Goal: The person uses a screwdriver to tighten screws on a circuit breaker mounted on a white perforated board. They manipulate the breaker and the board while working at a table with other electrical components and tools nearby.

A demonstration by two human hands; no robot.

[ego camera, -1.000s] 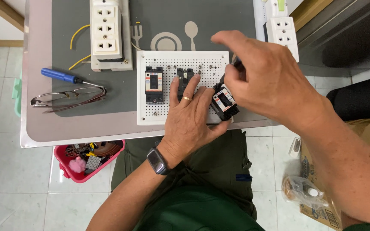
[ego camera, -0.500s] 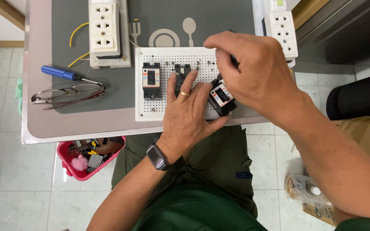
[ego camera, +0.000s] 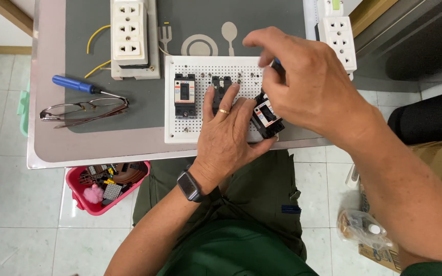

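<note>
Pressing flat on the white perforated mounting board (ego camera: 195,130), the left hand (ego camera: 228,128) spreads its fingers open and grips nothing; its thumb reaches toward the small black circuit breaker with a white label (ego camera: 267,115) that sits tilted near the board's lower right corner. The right hand (ego camera: 308,82) hovers just above that breaker with its fingers curled together around a slim dark tool with a blue tip (ego camera: 278,66), seemingly a screwdriver, though most of it is hidden by the hand.

The step in hand looks like fastening this breaker to the board: it is skewed, unlike the two black breakers (ego camera: 185,94) already standing square in the board's upper left. The next move probably calls for squaring the body to the rows of holes, with the left hand steadying board and breaker while the tool tip finds its screw.

The breaker is a compact black block, its pale face plate carrying a dark switch and a touch of red. Whether it is seated on the board or only resting there cannot be told. The board lies on the grey surface (ego camera: 129,138), near its front edge.
</note>
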